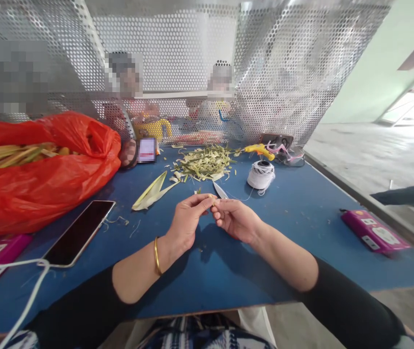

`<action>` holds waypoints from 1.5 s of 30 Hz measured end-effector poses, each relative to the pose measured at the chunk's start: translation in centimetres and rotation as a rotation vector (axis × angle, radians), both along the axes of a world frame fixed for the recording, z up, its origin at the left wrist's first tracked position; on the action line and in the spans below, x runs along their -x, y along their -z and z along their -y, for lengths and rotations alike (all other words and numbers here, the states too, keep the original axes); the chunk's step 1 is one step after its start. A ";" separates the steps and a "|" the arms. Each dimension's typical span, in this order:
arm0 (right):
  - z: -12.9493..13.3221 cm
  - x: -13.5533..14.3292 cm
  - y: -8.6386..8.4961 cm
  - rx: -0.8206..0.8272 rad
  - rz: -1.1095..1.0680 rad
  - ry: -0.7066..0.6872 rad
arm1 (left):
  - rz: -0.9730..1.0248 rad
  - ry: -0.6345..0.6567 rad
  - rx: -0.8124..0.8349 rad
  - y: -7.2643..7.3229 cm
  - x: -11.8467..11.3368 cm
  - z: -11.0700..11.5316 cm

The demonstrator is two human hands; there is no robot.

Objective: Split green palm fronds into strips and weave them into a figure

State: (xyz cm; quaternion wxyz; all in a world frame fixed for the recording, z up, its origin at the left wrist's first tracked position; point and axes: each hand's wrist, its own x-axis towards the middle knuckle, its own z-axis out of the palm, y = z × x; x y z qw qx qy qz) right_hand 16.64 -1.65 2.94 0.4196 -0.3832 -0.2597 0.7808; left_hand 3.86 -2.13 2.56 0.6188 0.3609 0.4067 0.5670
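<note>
My left hand [188,218] and my right hand [236,219] meet over the middle of the blue table, thumbs and fingertips pinched together. Something small and pale sits between the fingertips, too small and covered to name. Just beyond the fingers a pointed metal blade [220,190] lies on the table, its rear part hidden by my right hand. A spool of white string [261,175] stands to the right, with a thin thread trailing toward my hands. Left of my hands lies a split pale-green husk leaf [152,194]. Behind is a heap of green shreds [207,162].
A red plastic bag [57,194] of dried husks fills the left, near a phone [79,235] and a white cable [34,291]. A yellow glue gun [260,150] and pink-framed glasses [281,148] lie at the back right. A purple packet [374,231] sits far right. People sit behind the perforated screen [166,48].
</note>
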 end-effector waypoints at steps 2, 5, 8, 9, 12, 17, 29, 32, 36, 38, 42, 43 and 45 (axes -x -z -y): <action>0.0 0.1 0.2 -0.041 0.035 0.001 | -0.011 -0.005 0.010 0.1 0.0 -0.1; -0.3 -0.5 -0.3 -0.182 0.242 -0.042 | -0.020 -0.012 0.047 0.4 0.1 -0.3; -1.1 -2.7 -1.6 -0.487 0.786 -0.153 | 0.002 -0.037 0.082 0.4 0.3 -0.5; -1.5 -3.8 -2.0 -0.641 1.041 -0.178 | 0.012 -0.039 0.088 0.4 0.4 -0.6; -2.7 -6.8 -2.5 -0.826 1.765 -0.176 | 0.016 -0.019 0.118 0.3 0.4 -0.6; -4.1 -7.8 -0.7 -0.800 1.828 -0.283 | -0.024 0.008 0.208 0.4 0.3 -0.5; -4.6 -6.5 1.0 -0.697 1.811 -0.136 | -0.062 0.106 0.224 0.4 0.1 -0.1; -4.5 -6.3 0.6 -0.686 1.761 -0.080 | -0.061 0.097 0.240 0.2 0.1 -0.2; -3.9 -6.2 -0.3 -0.791 1.641 0.033 | -0.053 0.096 0.269 0.0 0.3 -0.5; -3.7 -6.5 -0.5 -0.846 1.662 0.017 | -0.053 0.098 0.281 0.0 0.3 -0.5; -4.1 -7.6 0.1 -0.835 1.774 -0.162 | -0.091 0.102 0.305 0.0 0.3 -0.5; -4.3 -7.8 0.3 -0.825 1.780 -0.177 | -0.099 0.108 0.310 0.0 0.3 -0.4; -4.6 -8.0 0.7 -0.809 1.776 -0.178 | -0.107 0.120 0.316 -0.1 0.2 -0.4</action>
